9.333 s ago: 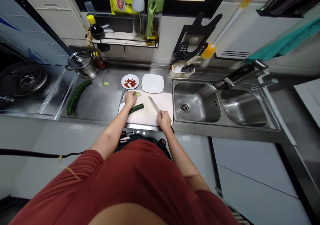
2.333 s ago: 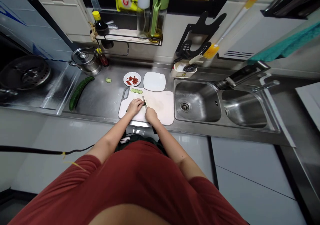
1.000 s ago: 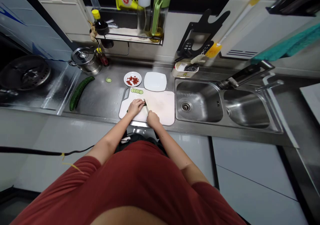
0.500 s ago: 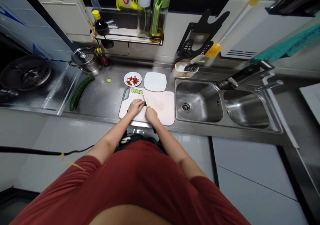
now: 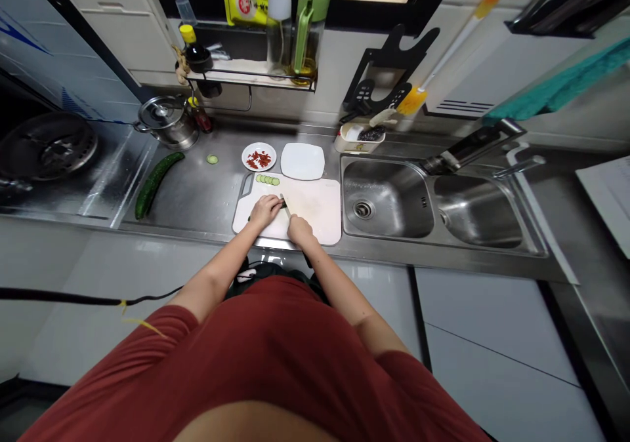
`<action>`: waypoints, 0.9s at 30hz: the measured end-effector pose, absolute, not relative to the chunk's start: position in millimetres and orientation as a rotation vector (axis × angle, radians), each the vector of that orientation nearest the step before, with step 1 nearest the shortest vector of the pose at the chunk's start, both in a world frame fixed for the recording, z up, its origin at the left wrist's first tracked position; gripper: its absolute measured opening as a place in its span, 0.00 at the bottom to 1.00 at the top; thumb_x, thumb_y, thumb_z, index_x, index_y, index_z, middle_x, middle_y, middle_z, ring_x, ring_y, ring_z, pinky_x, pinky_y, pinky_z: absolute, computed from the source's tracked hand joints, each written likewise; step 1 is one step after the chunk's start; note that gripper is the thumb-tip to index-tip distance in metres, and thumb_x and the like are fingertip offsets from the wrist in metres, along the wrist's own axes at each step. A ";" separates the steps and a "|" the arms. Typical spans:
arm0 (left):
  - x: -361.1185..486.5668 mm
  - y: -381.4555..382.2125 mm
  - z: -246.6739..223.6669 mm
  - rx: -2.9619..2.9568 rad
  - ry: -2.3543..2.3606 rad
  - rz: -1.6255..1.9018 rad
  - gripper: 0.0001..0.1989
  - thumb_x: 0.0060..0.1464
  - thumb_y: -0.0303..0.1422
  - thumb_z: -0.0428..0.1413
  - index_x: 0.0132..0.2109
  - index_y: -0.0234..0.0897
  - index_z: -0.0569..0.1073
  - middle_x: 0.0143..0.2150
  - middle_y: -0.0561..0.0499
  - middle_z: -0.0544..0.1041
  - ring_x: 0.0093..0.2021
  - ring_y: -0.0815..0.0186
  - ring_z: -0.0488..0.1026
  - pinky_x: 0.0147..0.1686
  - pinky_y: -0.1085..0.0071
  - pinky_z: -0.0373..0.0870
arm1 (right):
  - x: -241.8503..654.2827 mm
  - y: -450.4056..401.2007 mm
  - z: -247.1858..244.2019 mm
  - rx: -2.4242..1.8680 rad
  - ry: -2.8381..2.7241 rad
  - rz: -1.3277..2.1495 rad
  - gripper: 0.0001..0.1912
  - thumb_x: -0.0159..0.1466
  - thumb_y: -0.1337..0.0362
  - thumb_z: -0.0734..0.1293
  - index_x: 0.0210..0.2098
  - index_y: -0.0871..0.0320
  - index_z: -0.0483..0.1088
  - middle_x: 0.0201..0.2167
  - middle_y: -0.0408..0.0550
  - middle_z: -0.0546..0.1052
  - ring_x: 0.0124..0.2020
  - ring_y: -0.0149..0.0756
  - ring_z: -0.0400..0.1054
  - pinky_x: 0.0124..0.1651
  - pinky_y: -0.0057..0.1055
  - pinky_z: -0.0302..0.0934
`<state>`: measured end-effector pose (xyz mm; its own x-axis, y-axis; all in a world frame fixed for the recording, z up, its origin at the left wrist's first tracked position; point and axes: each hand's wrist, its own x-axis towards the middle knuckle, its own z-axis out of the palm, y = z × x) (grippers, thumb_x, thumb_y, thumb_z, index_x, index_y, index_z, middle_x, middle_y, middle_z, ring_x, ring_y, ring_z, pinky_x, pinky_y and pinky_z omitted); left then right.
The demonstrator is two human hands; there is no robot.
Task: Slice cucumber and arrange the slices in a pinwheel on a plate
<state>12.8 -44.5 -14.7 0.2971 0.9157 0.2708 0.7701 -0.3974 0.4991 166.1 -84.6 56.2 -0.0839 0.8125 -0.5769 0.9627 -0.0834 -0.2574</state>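
Observation:
My left hand [image 5: 266,210] is closed over a dark green cucumber piece [image 5: 283,203] on the white cutting board [image 5: 322,209]; most of the piece is hidden under the fingers. Wrapped round the handle of a knife [image 5: 287,207], my right hand [image 5: 300,230] is just right of the left one, the blade pointing away beside the cucumber's end. Several pale green slices [image 5: 267,180] lie in an overlapping row near the board's far left corner. Behind the board are a plate of chopped red pieces [image 5: 258,157] and a white square plate [image 5: 302,161].
A whole cucumber [image 5: 156,185] and one slice [image 5: 212,159] lie on the counter at left, near a lidded pot [image 5: 167,122]. The double sink [image 5: 388,199] adjoins the board's right side. Above the counter is a bottle shelf [image 5: 251,75].
The view has shifted slightly, moving the scene a little left. My right hand sits slightly lower, and the knife is angled a bit differently beside the cucumber. My left hand keeps its grip.

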 end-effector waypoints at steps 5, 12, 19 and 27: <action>13.4 -45.4 -12.3 2.279 1.553 0.762 0.12 0.63 0.35 0.49 0.45 0.41 0.77 0.45 0.47 0.76 0.46 0.62 0.69 0.48 0.65 0.66 | 174.0 -97.8 45.8 1.958 2.006 -0.890 0.15 0.64 0.73 0.59 0.50 0.65 0.65 0.47 0.63 0.74 0.48 0.44 0.71 0.45 0.32 0.64; 13.4 -45.0 -10.5 2.259 1.554 0.753 0.12 0.62 0.35 0.49 0.46 0.41 0.76 0.46 0.47 0.76 0.47 0.61 0.70 0.49 0.64 0.66 | 182.9 -110.1 38.0 1.942 2.016 -0.884 0.15 0.64 0.73 0.59 0.50 0.65 0.65 0.46 0.64 0.75 0.47 0.45 0.72 0.44 0.34 0.64; 13.4 -42.7 -11.2 2.247 1.555 0.748 0.12 0.62 0.34 0.50 0.45 0.41 0.77 0.45 0.47 0.76 0.46 0.61 0.71 0.50 0.63 0.66 | 192.3 -118.3 44.1 1.933 2.005 -0.880 0.15 0.64 0.72 0.59 0.50 0.65 0.66 0.46 0.63 0.75 0.47 0.44 0.72 0.45 0.33 0.64; 13.5 -39.2 -8.8 2.172 1.591 0.769 0.10 0.60 0.34 0.52 0.45 0.43 0.77 0.44 0.48 0.77 0.47 0.61 0.72 0.49 0.64 0.68 | 210.6 -123.0 51.3 1.934 2.085 -0.792 0.14 0.67 0.70 0.57 0.50 0.62 0.66 0.43 0.59 0.76 0.45 0.43 0.71 0.44 0.31 0.61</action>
<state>13.5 -39.2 -8.8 0.2266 0.9480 0.2236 0.7642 -0.3154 0.5626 210.6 -123.0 51.3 -0.1316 0.8664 -0.4817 0.9677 0.0068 -0.2521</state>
